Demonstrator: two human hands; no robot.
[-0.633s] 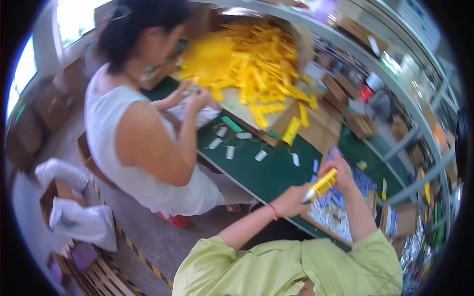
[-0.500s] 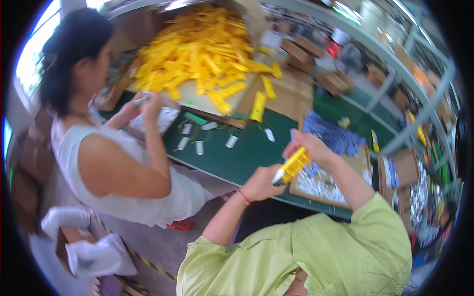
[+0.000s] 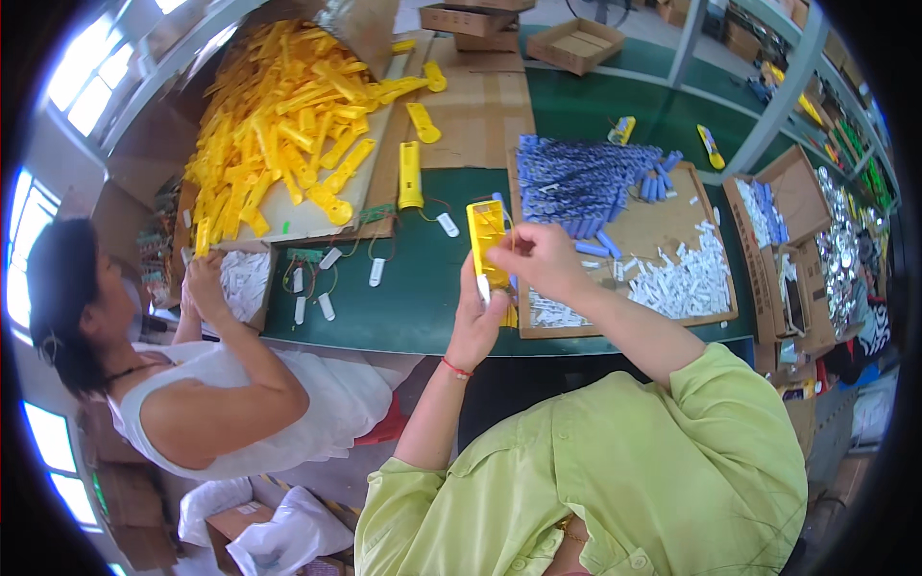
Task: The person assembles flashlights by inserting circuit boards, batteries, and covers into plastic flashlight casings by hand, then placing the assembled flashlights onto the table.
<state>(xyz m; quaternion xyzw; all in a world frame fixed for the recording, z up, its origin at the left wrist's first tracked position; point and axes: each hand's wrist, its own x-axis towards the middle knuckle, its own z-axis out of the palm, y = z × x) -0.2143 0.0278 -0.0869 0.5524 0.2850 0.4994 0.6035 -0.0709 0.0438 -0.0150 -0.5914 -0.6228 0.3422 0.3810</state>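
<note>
My left hand (image 3: 473, 324) grips a long yellow plastic housing (image 3: 486, 223) near its lower end and holds it upright, the hollow side showing. A white piece (image 3: 483, 288) sits at the bottom of the housing, by my left thumb. The fingers of my right hand (image 3: 545, 261) are pinched together at the housing's right edge. Thin wire seems to show beside them, but what they hold is too small to make out. Just right of my hands, a cardboard tray (image 3: 672, 274) contains wired blue cylinders (image 3: 576, 182) and many small white pieces (image 3: 677, 283).
A big heap of yellow housings (image 3: 288, 125) covers the table's far left. White pieces on wires (image 3: 376, 272) and a green circuit board (image 3: 305, 255) lie left of my hands. At the left, a co-worker (image 3: 230, 384) handles a part. Open cardboard boxes (image 3: 783, 206) stand at the right.
My view has swung, bringing the tray fully into sight. The housing has turned from slanted to upright, with its hollow side showing. My right hand has shifted from its upper end to its side.
</note>
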